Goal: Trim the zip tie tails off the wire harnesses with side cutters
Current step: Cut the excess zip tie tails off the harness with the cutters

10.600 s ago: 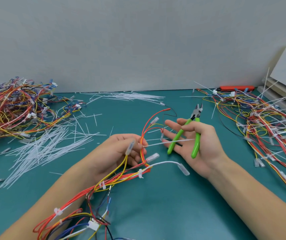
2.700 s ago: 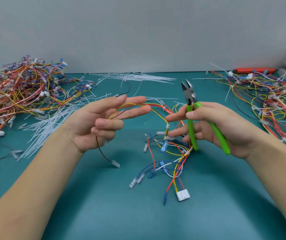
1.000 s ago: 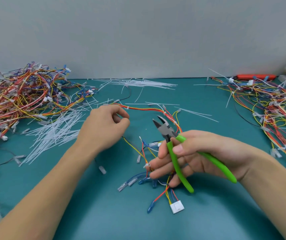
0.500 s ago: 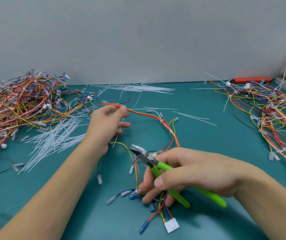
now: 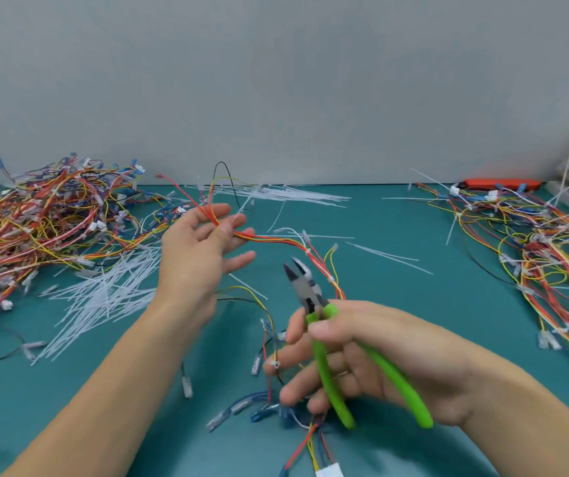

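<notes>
Your left hand (image 5: 203, 249) pinches the red-and-yellow wire harness (image 5: 276, 239), right hand (image 5: 362, 352) clutches green-handled side cutters (image 5: 314, 304); cut white tails (image 5: 104, 297) piled left, tangled untrimmed harnesses (image 5: 544, 256) waiting right

Bright green handles (image 5: 331, 380) on grey-headed side cutters (image 5: 305, 287), red, yellow, blue and black wires (image 5: 276, 239), translucent white zip tie tails (image 5: 104, 297), a teal bench (image 5: 413, 304), a grey wall (image 5: 276, 80).

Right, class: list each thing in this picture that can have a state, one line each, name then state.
Cutters: jaws open, gripped by the right hand, tips up.
Right hand: curled round the green handles.
Left hand: pinches the harness, other fingers spread.
Harness: lifted at the left hand, slack down to the table.
Cut tails: loose, heaped on the table.
Left pile: tangled, lying flat.
Right pile: tangled, tails sticking out.
</notes>
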The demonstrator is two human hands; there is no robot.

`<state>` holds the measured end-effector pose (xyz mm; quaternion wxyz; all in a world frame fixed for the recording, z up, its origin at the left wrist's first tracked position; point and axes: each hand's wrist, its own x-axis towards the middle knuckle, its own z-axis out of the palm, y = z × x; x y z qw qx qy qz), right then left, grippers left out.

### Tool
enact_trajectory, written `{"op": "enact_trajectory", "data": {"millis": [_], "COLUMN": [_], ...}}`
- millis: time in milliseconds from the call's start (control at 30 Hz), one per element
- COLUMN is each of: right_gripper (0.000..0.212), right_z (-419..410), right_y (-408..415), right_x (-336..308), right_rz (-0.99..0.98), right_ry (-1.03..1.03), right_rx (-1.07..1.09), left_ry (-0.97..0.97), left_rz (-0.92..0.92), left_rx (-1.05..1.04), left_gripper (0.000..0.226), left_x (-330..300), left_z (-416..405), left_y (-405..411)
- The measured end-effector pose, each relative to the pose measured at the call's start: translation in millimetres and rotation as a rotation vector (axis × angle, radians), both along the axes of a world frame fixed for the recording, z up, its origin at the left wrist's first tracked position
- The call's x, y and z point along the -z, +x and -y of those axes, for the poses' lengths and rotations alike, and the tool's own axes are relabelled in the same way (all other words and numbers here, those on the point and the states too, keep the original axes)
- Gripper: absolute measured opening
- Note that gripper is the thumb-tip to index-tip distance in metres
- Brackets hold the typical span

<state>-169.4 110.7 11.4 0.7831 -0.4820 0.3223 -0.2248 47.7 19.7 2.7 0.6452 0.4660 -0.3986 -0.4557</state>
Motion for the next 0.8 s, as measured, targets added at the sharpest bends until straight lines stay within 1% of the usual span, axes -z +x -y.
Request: {"op": "enact_trajectory", "data": {"millis": [100, 200, 267, 367, 433, 500, 600, 733, 800], "right_gripper": [0.034, 0.049, 0.053, 0.053, 0.051, 0.053, 0.06, 0.071, 0.072], "right_z": [8.0, 13.4, 16.6, 21.1, 24.0, 26.4, 30.4, 32.4, 31.2], "right_y": [-9.0, -20.3, -24.8, -31.2, -36.8, -42.2, -48.2, -52.2, -49.2], "right_x": [-1.9, -4.3, -5.2, -5.9, -6.7, -7.6, -8.4, -8.1, -6.6], "right_rz": [0.184, 0.281, 0.281, 0.138, 0.027, -0.028, -0.021, 0.001, 0.019], "right_ry": [0.182, 0.277, 0.304, 0.245, 0.184, 0.138, 0.117, 0.119, 0.098], "right_rx": [0.07, 0.119, 0.169, 0.239, 0.259, 0.283, 0.36, 0.363, 0.376], "left_ry": [0.024, 0.093, 0.152, 0.161, 0.139, 0.124, 0.108, 0.094, 0.087], "left_rz": [-0.181, -0.397, -0.52, -0.65, -0.677, -0.653, -0.606, -0.572, -0.562], "left_rx": [0.05, 0.105, 0.122, 0.143, 0.146, 0.132, 0.118, 0.1, 0.09], "left_gripper": [0.018, 0.016, 0.013, 0.01, 0.007, 0.006, 0.007, 0.015, 0.017], "left_x": [-1.0, 2.4, 4.8, 3.3, 0.5, -1.2, -0.2, 3.2, 5.0], "left_z": [-1.1, 1.6, 3.6, 4.0, 3.0, 1.9, 0.5, -2.3, -3.8], "left_y": [0.4, -0.4, 0.7, 4.7, 6.2, 6.6, 6.1, 4.5, 1.7]}}
